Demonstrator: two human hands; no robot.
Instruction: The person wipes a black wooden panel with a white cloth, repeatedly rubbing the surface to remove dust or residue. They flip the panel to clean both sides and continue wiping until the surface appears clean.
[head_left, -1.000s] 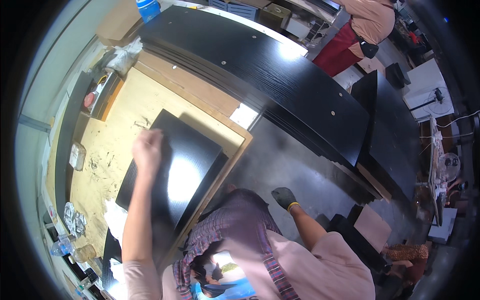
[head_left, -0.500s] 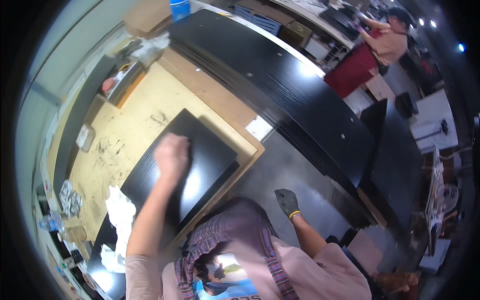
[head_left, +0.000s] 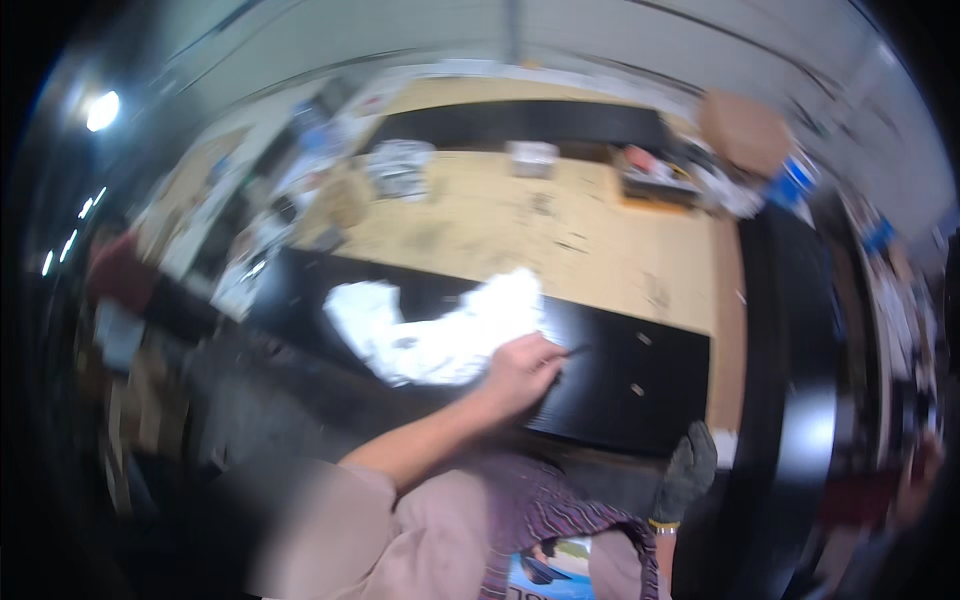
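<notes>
A long black wood-grain panel (head_left: 610, 345) lies across the near side of the work table. My bare left hand (head_left: 525, 372) is over the panel, its fingers pinched together. A thin dark tip shows at the fingertips, too blurred to name. Beside that hand, a crumpled white cloth (head_left: 440, 340) is spread on the panel. Two small pale spots mark the panel's right part. My right hand (head_left: 690, 465), in a dark grey glove, is near the panel's right front corner with its fingers stretched out. I cannot tell whether it touches the panel.
The table (head_left: 600, 240) has a pale, stained top. On it are a crumpled silvery wad (head_left: 400, 165), a white block (head_left: 532, 158), a tray of small things (head_left: 655, 190) and another black board (head_left: 560, 122). Black panels (head_left: 785, 330) stand along the right, with a blue container (head_left: 792, 182) behind.
My view has swung left, bringing the cloth to the middle. My left hand has gone from the panel's bare surface to beside the cloth. The right gloved hand is now nearer the panel's corner.
</notes>
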